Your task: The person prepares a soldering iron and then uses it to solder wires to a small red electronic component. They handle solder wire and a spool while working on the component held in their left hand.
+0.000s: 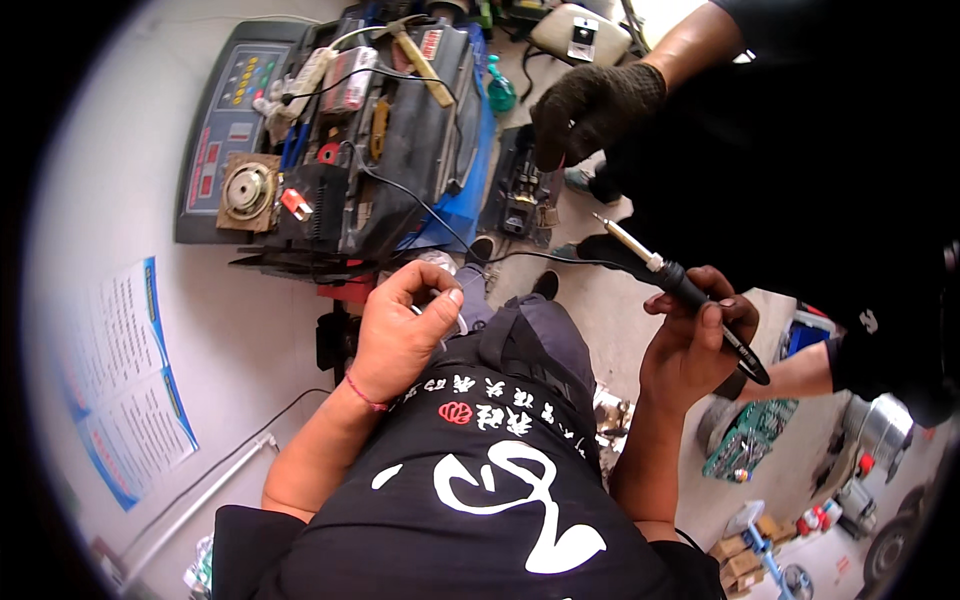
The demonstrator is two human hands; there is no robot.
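My right hand (690,350) is raised at the right of my body, its fingers closed around the black handle of a soldering iron (685,288). The iron's metal tip points up and to the left, touching nothing. A black cord (430,212) crosses from the machine toward the iron. In front of my chest, my left hand (395,325) pinches a thin silvery wire (461,322) that looks like solder; most of it is hidden by the fingers. Beyond the iron, a co-worker's dark-gloved hand (600,105) hangs with curled fingers; what it holds cannot be made out.
At the upper left stands a cluttered machine with a control panel (245,85), carrying a speaker (247,190) and a hammer (425,70). A green spray bottle (500,88) is beside it. The co-worker's black-clad body (790,170) fills the right. A green tool set (750,435) lies on the floor.
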